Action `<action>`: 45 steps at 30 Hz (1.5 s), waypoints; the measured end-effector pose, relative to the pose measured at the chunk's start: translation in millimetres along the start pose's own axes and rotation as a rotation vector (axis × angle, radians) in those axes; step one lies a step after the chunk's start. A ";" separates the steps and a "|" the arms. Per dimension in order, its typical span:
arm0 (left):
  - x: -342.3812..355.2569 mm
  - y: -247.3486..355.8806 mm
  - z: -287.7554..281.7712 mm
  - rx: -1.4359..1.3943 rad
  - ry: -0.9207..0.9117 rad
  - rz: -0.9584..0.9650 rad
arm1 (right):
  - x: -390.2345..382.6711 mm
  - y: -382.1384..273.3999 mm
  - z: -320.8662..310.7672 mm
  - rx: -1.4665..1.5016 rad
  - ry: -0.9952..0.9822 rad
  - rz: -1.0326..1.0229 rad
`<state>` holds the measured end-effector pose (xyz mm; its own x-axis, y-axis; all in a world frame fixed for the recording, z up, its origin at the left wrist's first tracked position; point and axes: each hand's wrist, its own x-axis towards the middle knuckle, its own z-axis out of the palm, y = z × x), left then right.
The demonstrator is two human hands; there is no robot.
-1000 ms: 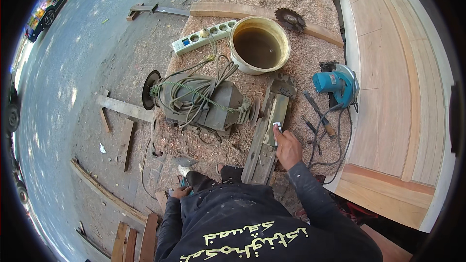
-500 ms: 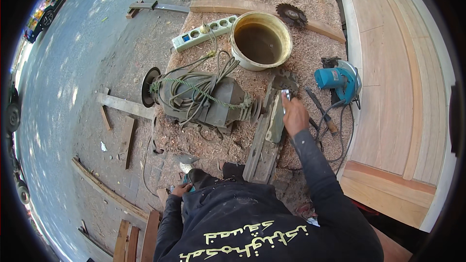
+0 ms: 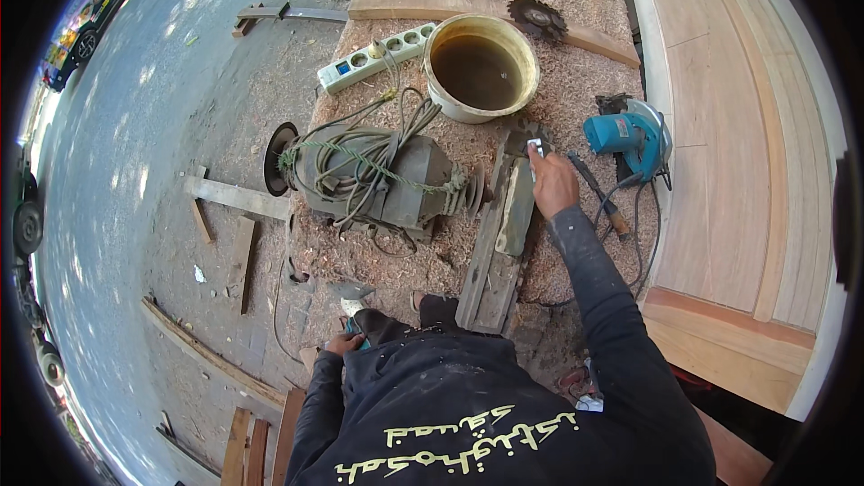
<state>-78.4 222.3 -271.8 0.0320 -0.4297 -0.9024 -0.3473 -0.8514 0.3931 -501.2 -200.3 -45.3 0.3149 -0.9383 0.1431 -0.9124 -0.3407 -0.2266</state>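
My right hand [image 3: 555,184] is closed round a small silvery metal piece [image 3: 535,148], at the far right end of a grey sharpening stone [image 3: 515,207]. Whether the metal touches the stone, I cannot tell. The long stone rests on a worn grey wooden board [image 3: 486,283] that slants away from me. Low on the left, beside my leg, my left hand [image 3: 345,343] has curled fingers against a teal thing [image 3: 362,338], too little of which shows to name it. A white piece and a grey pointed one lie just beyond that hand.
A motor [image 3: 387,182] wrapped in cable stands left of the board. Beyond are a bucket [image 3: 483,72] of murky water, a power strip [image 3: 373,58] and a circular saw blade [image 3: 538,18]. A teal circular saw [image 3: 625,137] and wooden panels [image 3: 720,153] lie right; shavings cover the ground.
My right hand has moved a little forward with the metal piece, toward the stone's far end. The view has shifted slightly; my left hand stays by my leg.
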 end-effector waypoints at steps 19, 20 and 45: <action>-17.8 -5.6 -8.4 -0.002 0.050 0.038 | -64.8 -28.5 -9.9 -0.006 -0.082 0.049; -20.6 7.8 -13.6 -0.041 0.000 0.027 | -25.7 -13.4 -6.0 -0.031 -0.067 0.081; -78.6 -32.0 42.9 -0.228 0.381 0.101 | 196.7 -45.3 28.8 0.000 -0.052 0.103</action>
<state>-110.0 296.2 -221.0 0.3654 -0.5579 -0.7451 -0.1529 -0.8256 0.5432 -390.4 -371.2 -34.6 0.2326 -0.9701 0.0687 -0.9408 -0.2424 -0.2371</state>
